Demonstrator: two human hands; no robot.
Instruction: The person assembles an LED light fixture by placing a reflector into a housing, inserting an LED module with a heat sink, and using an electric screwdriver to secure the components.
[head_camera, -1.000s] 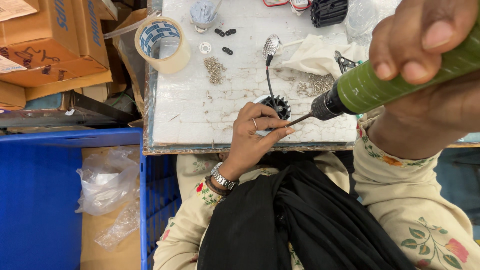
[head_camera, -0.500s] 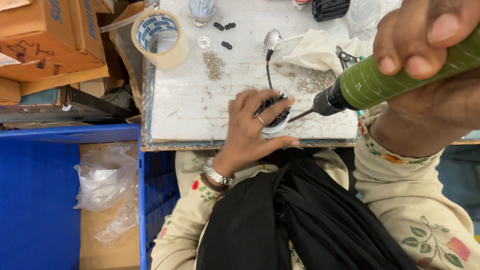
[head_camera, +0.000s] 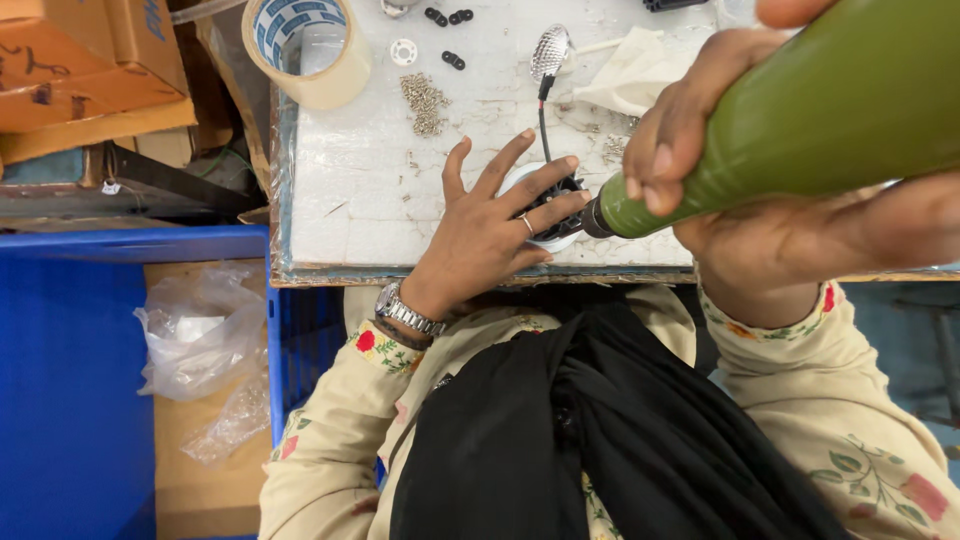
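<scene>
Green screwdriver meets black-and-white round part

Green electric screwdriver (head_camera: 800, 130) sits clenched in the right hand (head_camera: 720, 150), its tip at the round part (head_camera: 545, 205) near the tabletop (head_camera: 370, 180) front edge. Left hand (head_camera: 490, 225) presses flat on that part, fingers spread, grip released. Screw pile (head_camera: 425, 100) lies at 11 o'clock, tape roll (head_camera: 305, 45) beyond, cloth (head_camera: 635, 75) at 1 o'clock.
</scene>
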